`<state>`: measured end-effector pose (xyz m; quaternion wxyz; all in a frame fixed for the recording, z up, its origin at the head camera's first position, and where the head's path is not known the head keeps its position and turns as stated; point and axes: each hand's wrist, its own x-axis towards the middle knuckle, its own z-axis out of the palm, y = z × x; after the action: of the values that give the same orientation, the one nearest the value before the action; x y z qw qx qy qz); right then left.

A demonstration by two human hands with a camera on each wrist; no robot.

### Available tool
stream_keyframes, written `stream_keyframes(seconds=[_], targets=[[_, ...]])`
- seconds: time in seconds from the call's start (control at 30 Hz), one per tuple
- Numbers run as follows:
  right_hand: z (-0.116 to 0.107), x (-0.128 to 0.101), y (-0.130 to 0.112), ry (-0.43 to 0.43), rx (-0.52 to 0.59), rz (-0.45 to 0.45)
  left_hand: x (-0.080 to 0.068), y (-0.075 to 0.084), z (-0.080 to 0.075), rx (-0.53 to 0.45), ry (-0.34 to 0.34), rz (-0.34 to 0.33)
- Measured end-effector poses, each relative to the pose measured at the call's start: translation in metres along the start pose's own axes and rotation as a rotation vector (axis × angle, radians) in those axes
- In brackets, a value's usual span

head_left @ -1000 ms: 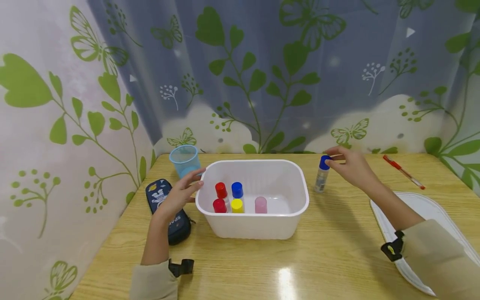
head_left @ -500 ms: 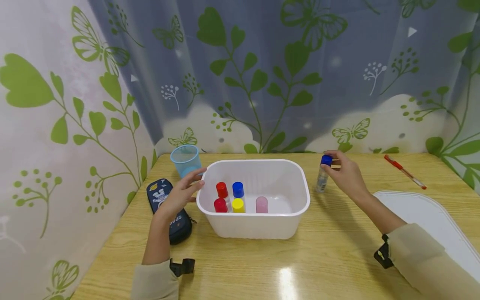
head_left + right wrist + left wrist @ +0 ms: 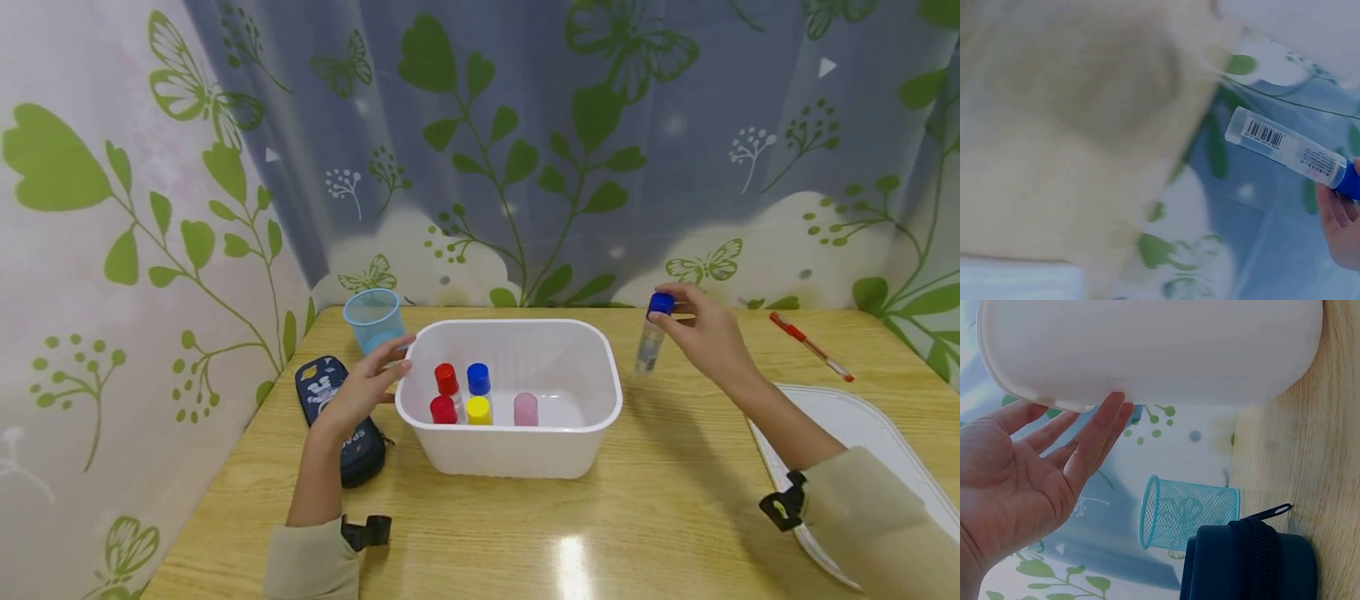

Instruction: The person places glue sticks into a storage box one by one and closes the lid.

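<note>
My right hand [image 3: 701, 333] pinches the blue cap of a clear glue bottle [image 3: 651, 333] and holds it lifted off the table, to the right of the white tub [image 3: 510, 454]. In the right wrist view the glue bottle [image 3: 1285, 145] hangs from my fingertips [image 3: 1338, 215]. My left hand [image 3: 365, 387] rests with straight fingers against the tub's left rim; the left wrist view shows its fingertips [image 3: 1113, 415] touching the tub wall [image 3: 1147, 350]. Inside the tub stand two red-capped bottles [image 3: 445, 392], a blue-capped one [image 3: 477, 377], a yellow-capped one [image 3: 477, 409] and a pink-capped one [image 3: 526, 408].
A light blue mesh cup [image 3: 372, 318] stands behind the tub's left corner. A dark blue pencil case [image 3: 339, 421] lies under my left wrist. A red pen [image 3: 808, 344] lies at the back right, and a white tray [image 3: 862, 433] sits at the table's right edge.
My right hand has lifted the glue bottle off the table, raising it slightly. The left hand has stayed against the tub.
</note>
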<state>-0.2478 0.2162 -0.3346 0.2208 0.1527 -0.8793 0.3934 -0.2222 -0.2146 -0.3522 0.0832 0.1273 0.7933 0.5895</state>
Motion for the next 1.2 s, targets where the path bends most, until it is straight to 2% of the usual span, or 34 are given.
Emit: stream_keyframes(seconds=[0.4,0.6,0.8,1.2], targets=[[-0.047,0.025,-0.074,0.047,-0.04,-0.089,-0.001,0.0,-0.004,-0.001,0.0,0.007],[-0.058,0.035,-0.1,0.054,-0.024,-0.159,-0.001,0.0,-0.004,-0.008,0.0,0.007],[-0.049,0.038,-0.121,0.009,0.058,-0.189,-0.001,0.0,-0.004,-0.013,-0.004,0.007],[-0.005,0.037,-0.137,-0.094,0.122,-0.267,0.002,0.001,0.0,-0.024,-0.008,0.009]])
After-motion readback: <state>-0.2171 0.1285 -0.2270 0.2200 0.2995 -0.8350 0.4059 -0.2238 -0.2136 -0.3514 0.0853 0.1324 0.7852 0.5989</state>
